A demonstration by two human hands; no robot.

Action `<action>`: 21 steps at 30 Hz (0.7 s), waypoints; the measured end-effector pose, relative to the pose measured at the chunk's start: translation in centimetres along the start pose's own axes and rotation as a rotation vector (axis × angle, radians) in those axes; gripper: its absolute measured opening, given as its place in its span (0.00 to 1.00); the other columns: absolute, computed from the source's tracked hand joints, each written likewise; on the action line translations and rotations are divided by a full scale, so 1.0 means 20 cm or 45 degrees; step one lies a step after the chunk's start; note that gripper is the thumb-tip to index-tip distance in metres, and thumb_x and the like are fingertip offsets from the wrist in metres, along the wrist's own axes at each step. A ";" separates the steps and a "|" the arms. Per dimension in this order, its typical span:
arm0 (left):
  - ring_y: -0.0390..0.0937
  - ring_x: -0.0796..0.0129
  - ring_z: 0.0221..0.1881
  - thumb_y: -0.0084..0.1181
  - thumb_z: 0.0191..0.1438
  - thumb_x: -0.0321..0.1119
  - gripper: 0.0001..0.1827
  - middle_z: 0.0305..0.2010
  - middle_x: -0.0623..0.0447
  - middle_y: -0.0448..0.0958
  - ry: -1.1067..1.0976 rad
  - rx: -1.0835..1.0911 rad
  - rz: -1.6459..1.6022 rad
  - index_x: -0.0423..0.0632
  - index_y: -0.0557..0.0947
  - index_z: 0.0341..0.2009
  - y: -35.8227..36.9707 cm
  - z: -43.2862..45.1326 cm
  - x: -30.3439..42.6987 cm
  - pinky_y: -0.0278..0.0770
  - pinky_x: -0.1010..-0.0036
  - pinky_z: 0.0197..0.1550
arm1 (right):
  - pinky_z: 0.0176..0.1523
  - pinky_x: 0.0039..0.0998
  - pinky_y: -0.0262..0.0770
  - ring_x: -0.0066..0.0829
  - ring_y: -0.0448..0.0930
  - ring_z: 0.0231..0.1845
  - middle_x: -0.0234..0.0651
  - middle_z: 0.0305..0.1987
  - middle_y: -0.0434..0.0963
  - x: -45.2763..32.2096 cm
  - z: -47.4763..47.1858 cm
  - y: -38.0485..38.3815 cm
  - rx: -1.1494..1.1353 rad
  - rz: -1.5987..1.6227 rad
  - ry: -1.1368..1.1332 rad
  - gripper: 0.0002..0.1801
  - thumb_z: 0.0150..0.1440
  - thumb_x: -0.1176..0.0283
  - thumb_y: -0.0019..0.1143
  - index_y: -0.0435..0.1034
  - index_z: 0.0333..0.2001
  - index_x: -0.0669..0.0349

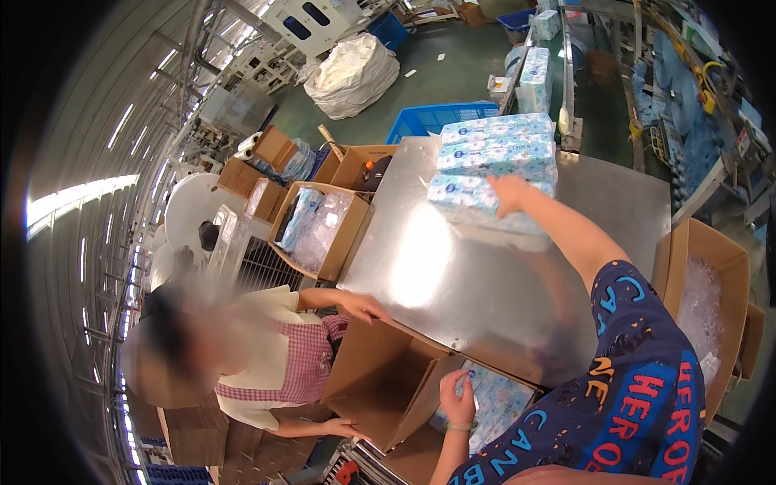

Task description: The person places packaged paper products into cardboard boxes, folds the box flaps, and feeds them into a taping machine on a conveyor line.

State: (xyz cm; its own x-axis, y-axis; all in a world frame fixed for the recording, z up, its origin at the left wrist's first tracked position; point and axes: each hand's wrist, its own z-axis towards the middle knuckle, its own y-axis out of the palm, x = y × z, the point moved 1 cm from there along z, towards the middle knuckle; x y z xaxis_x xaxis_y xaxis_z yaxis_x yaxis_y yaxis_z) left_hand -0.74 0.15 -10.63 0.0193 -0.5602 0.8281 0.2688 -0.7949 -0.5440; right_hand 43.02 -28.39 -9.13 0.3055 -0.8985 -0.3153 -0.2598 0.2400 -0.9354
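My right hand point(511, 195) grips the top of the front floral-wrapped tissue pack point(454, 189) on a metal table point(388, 242). More such packs point(497, 151) lie directly behind it. My left hand point(458, 397), a band at its wrist, is raised with fingers loosely curled and apart, over the flap of a carton. That carton holds more tissue packs point(500, 403) in blue and white wrap. Beside it stands an open cardboard carton point(376, 376), its inside brown and shadowed. A co-worker's hands point(364, 306) rest at that carton's upper and lower edges.
The co-worker in a checked apron point(303, 357) stands at the left. An open carton of clear plastic point(357, 242) adjoins the table's left edge, another point(727, 267) its right. Behind the table are a blue crate point(412, 118) and a conveyor rail point(568, 91) with packs. Rollers point(364, 464) run below.
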 end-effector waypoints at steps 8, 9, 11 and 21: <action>0.63 0.41 0.65 0.75 0.41 0.44 0.49 0.64 0.35 0.65 0.443 -0.351 0.989 0.48 0.66 0.67 0.28 0.63 0.34 0.56 0.50 0.70 | 0.70 0.46 0.61 0.47 0.67 0.70 0.51 0.68 0.67 -0.27 -0.24 0.16 -0.677 0.405 -0.484 0.58 0.37 0.49 0.77 0.59 0.71 0.53; 0.61 0.40 0.66 0.76 0.39 0.47 0.55 0.65 0.34 0.63 0.399 -0.445 1.118 0.48 0.62 0.69 0.32 0.65 0.35 0.54 0.49 0.70 | 0.71 0.48 0.60 0.48 0.65 0.71 0.50 0.68 0.67 -0.19 -0.16 0.10 -0.550 0.473 -0.426 0.56 0.38 0.49 0.76 0.61 0.69 0.53; 0.66 0.43 0.60 0.78 0.34 0.50 0.60 0.58 0.37 0.68 0.420 -0.534 1.023 0.48 0.60 0.70 0.38 0.71 0.28 0.60 0.51 0.65 | 0.67 0.48 0.63 0.50 0.69 0.66 0.47 0.66 0.69 0.02 -0.03 -0.07 0.130 0.111 -0.134 0.51 0.39 0.51 0.75 0.63 0.66 0.58; 0.70 0.48 0.53 0.71 0.36 0.32 0.46 0.50 0.45 0.72 0.652 -0.608 0.920 0.50 0.69 0.63 0.38 0.67 0.25 0.66 0.57 0.57 | 0.54 0.44 0.72 0.49 0.74 0.50 0.50 0.46 0.73 0.19 -0.39 0.02 0.460 -0.133 0.106 0.56 0.41 0.58 0.71 0.53 0.72 0.61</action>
State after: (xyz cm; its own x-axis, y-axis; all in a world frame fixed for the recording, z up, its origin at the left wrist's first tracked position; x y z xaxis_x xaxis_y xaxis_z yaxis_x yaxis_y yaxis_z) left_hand 14.26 -5.63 -8.74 -0.4214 -0.8886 0.1814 -0.0604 -0.1721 -0.9832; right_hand 36.86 -34.58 -9.49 0.2343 -0.9480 -0.2153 0.1133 0.2466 -0.9625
